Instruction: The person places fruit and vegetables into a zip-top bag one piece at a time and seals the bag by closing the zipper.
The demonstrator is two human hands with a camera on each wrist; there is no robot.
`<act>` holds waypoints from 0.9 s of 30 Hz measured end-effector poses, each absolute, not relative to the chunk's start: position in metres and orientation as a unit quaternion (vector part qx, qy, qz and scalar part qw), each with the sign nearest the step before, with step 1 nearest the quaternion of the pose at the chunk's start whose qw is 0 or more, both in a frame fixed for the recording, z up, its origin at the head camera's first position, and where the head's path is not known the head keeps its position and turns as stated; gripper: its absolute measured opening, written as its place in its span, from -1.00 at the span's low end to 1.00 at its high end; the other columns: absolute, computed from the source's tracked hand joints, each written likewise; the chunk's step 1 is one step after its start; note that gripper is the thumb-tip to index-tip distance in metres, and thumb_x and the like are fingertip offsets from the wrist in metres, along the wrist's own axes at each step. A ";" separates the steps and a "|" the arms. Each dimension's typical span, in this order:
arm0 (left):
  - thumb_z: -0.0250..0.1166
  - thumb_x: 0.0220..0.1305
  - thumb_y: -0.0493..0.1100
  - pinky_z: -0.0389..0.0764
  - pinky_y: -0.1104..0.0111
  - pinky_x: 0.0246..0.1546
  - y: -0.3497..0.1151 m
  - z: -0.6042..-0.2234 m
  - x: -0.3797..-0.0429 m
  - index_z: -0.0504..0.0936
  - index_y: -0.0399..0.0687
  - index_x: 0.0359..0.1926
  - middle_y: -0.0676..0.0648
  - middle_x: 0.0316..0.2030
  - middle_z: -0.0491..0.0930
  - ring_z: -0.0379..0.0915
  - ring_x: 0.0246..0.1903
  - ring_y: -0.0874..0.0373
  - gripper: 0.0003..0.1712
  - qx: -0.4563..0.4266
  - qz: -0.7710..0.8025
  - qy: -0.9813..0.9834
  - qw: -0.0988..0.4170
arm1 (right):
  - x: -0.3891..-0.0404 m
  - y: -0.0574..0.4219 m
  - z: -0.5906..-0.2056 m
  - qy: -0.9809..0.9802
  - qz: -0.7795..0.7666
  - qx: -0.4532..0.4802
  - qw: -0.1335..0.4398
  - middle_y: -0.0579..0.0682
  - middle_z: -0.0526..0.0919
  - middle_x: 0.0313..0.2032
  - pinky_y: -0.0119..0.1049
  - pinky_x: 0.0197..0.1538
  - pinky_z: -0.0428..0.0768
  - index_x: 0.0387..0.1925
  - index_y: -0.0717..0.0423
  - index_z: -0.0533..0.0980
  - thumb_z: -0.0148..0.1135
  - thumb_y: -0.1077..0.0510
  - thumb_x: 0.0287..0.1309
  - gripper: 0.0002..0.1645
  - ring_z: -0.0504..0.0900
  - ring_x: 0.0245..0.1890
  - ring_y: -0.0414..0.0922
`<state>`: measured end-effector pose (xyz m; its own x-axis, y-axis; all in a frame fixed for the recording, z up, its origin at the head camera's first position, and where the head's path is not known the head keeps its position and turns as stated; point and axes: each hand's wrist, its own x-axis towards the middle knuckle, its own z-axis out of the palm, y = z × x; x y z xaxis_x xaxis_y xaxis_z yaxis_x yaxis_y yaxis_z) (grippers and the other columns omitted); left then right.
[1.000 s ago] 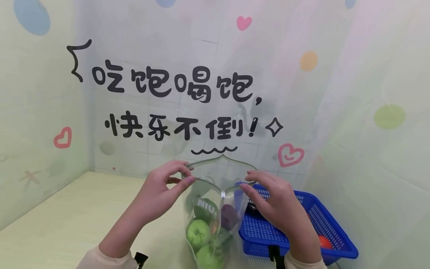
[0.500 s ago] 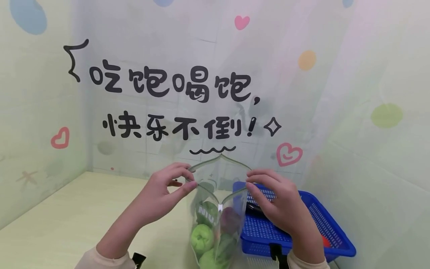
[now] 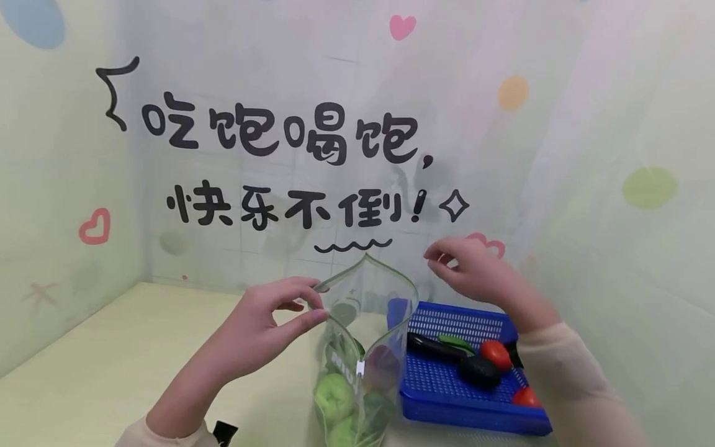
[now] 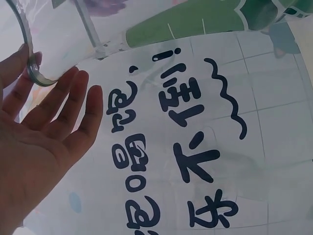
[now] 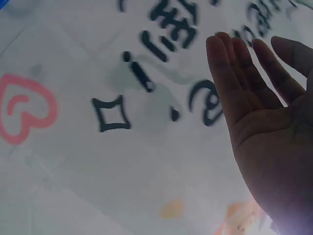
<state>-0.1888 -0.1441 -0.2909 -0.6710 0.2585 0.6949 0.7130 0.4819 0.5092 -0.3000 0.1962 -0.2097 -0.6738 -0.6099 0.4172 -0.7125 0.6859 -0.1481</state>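
- On my head feed, the tall clear plastic bag with a thin green rim stands on the pale table, mouth agape, with light green round fruit low inside.
- My left hand pinches that rim between thumb and fingers; I'd hold it lightly but firmly, since soft film may fold inward on this single hold.
- My right hand hangs beside the mouth, touching nothing, its fingers loosely curved and parted from the thumb; I'd bring it over the rim without brushing the film.
- I'd mind the small white zip slider at the near edge.
- The blue plastic mesh basket sits just right of the bag; I'd avoid tugging the bag against it.
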 end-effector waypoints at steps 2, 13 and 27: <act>0.48 0.39 -0.12 0.80 0.22 0.08 -0.144 -0.290 -0.187 0.69 0.31 -0.32 0.20 -0.13 0.81 0.66 0.28 0.01 -0.82 -0.289 -0.406 -0.818 0.287 | -0.322 0.200 -0.216 -0.930 0.094 0.346 0.079 0.07 0.81 -0.06 -0.03 0.08 0.83 0.05 0.15 0.70 0.29 0.20 0.44 -0.76 0.76 -0.06 -0.02; 0.52 0.34 -0.12 0.81 0.28 0.02 -0.145 -0.289 -0.186 0.72 0.34 -0.33 0.25 -0.18 0.82 0.71 0.21 0.07 -0.81 -0.286 -0.396 -0.815 0.310 | -0.377 0.237 -0.304 -0.980 -0.071 0.116 -0.142 -0.02 0.74 -0.10 0.11 0.05 0.77 -0.01 -0.06 0.70 0.63 0.08 0.11 -0.60 0.64 -0.14 0.00; 0.52 0.35 -0.14 0.81 0.28 0.04 -0.145 -0.291 -0.186 0.73 0.31 -0.30 0.33 -0.24 0.75 0.70 0.21 0.11 -0.82 -0.304 -0.412 -0.809 0.287 | -0.403 0.251 -0.355 -0.984 0.011 0.080 -0.158 0.27 0.56 0.36 0.52 0.48 0.35 0.51 0.11 0.39 0.41 0.18 0.35 -0.25 0.54 0.31 0.27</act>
<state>-0.1862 -0.1447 -0.2906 -0.6493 0.2555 0.7163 0.7298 0.4745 0.4923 -0.4027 0.2515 -0.3549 -0.9374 -0.1614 -0.3087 -0.1543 0.9869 -0.0474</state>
